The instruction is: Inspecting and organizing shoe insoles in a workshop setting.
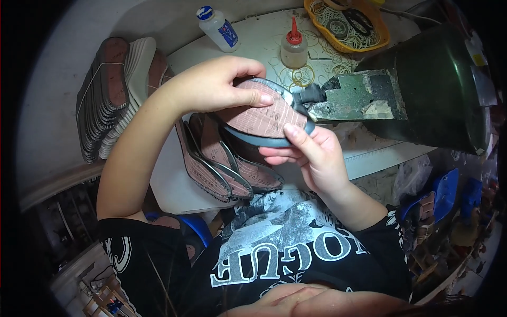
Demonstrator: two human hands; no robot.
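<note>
A shoe insole [253,120] with a reddish-brown, lined face and a dark grey-blue rim is between my two hands. My left hand [211,84] grips its far left side, thumb pressed on the brown face and fingers over the far edge. At the right end my right hand [325,161] pinches it, thumb on top and some fingers under the near rim. The insole's right end is up against the dark tip [310,94] of a green machine arm [362,95]; whether they touch, I cannot tell. Several similar insoles [232,158] lie below my left wrist.
Tied stacks of insoles [108,98] stand at the left. Toward the back are a white bottle [219,31] with a blue cap, a red-tipped glue bottle [294,50] and a yellow basket [377,43] of bands. A dark green machine body [438,90] fills the right.
</note>
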